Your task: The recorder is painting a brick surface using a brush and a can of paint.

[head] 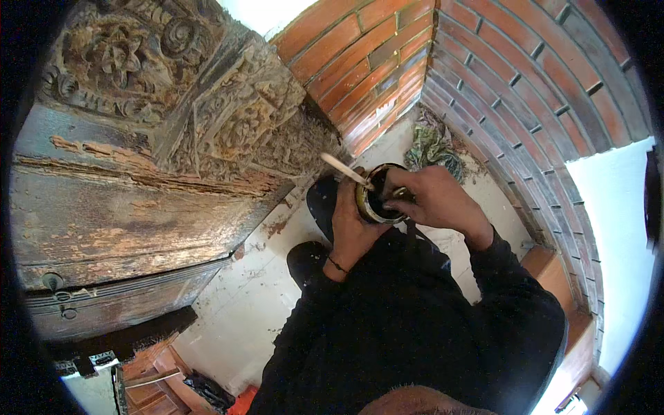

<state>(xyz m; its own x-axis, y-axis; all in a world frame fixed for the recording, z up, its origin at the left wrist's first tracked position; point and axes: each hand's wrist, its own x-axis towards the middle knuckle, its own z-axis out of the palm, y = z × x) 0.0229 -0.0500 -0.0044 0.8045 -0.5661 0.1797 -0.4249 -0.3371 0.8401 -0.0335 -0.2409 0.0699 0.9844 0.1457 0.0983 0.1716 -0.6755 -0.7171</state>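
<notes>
My left hand (355, 225) is wrapped around the near-left side of an open can (365, 207), holding it in front of my body. The can has a pale, stained rim and a dark inside. A light wooden stick (342, 168) leans out over the rim towards the upper left; its lower end is inside the can. My right hand (441, 197) reaches over the opening with its fingers bent down into it. A small yellowish-green thing (403, 193) shows between those fingers; what it is, and the fingertips themselves, cannot be made out.
Left stands a weathered carved wooden door (124, 207) with flaking paint and metal hardware (54, 281). Brick walls (511, 78) meet in a corner at the upper right. A crumpled patterned cloth (433, 142) lies on the pale, debris-strewn floor (233, 321). Black shoes (306, 259) are below.
</notes>
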